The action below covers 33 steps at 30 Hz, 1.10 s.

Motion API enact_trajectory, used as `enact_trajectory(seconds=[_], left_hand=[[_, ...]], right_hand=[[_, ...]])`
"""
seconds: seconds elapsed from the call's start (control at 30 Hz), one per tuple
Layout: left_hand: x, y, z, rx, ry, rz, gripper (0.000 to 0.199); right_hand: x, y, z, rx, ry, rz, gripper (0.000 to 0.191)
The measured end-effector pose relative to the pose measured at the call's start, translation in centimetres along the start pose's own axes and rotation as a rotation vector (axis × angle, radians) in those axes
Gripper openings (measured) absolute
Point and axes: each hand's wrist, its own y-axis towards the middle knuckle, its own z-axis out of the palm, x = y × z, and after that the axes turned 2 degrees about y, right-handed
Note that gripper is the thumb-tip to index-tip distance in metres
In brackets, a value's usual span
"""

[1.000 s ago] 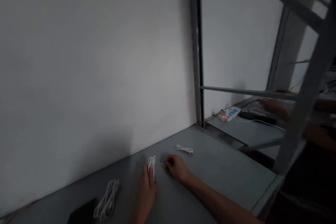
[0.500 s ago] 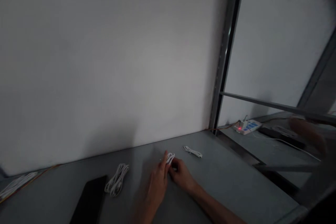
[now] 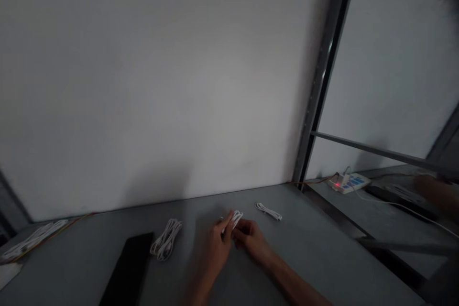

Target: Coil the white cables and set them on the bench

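Observation:
Between my two hands is a small coiled white cable point(image 3: 236, 217), held just above the grey shelf point(image 3: 287, 258). My left hand point(image 3: 219, 239) is closed around its left side, the fingers pointing up along the coil. From the right, my right hand point(image 3: 250, 238) pinches at the lower end of the same cable; its fingertips are partly hidden. A second bundled white cable point(image 3: 268, 211) lies behind and to the right of my hands. To their left rests a larger white cable bundle point(image 3: 167, 240), beside a long black flat object point(image 3: 128, 270).
More white cables point(image 3: 34, 239) lie at the far left near a thin orange-yellow wire. Beyond the metal upright point(image 3: 324, 76), a power strip point(image 3: 349, 183) with a red light sits on the adjoining shelf. Another person's hand point(image 3: 435, 193), blurred, is at the far right.
The camera view has turned slightly left, so the scene sits farther right. My left fingers have bent more around the cable. My right hand stays close at its lower end.

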Motion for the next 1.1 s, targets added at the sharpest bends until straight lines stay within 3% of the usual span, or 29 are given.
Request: enact_trajectory(seconds=[0.23, 0.43, 0.63, 0.87, 1.1], left_hand=[[0.0, -0.1, -0.1, 0.064, -0.014, -0.005, 0.045], [-0.2, -0.6, -0.6, 0.199, 0.074, 0.007, 0.049], [-0.8, -0.9, -0.6, 0.269, 0.178, 0.011, 0.052], [-1.6, -1.1, -0.3, 0.235, 0.260, 0.041, 0.053], [-1.3, -1.0, 0.1, 0.178, 0.150, 0.071, 0.052]], right_hand=[[-0.8, 0.2, -0.1, -0.016, 0.174, 0.124, 0.012], [-0.6, 0.4, -0.6, -0.090, 0.099, 0.145, 0.021], [-0.1, 0.5, -1.0, -0.106, -0.019, 0.105, 0.014], [0.0, 0.4, -0.8, -0.105, -0.024, 0.077, 0.015], [0.0, 0.3, -0.4, -0.060, 0.206, 0.069, 0.006]])
